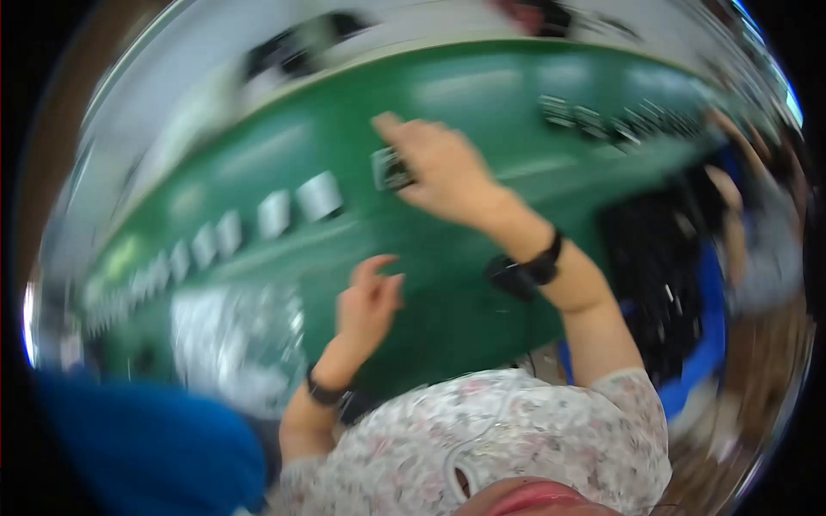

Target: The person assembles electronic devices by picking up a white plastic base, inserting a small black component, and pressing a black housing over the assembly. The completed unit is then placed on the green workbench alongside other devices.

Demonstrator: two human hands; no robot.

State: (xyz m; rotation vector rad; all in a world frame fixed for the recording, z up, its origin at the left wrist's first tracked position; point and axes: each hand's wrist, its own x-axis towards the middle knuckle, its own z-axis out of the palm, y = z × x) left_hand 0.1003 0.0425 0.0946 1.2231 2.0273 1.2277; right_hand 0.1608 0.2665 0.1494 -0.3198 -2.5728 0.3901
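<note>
My right hand (447,172) reaches out over the green table (447,284). Between its thumb and fingers is a small dark, flat piece with a pale edge (391,169), partly covered by the hand and blurred. Whether the piece touches the table I cannot make out. Lower and to the left, my left hand (370,301) hovers near the table's front with thumb and forefinger apart and nothing visible between them. Left of the dark piece, a row of small white pieces (320,196) runs along the table.
A clear plastic bag (237,335) lies at the left front, beside a blue surface (155,439). On the right is a blue bin (712,292) with many black parts (650,267). Dark pieces (594,120) line the far right, near another person (766,258).
</note>
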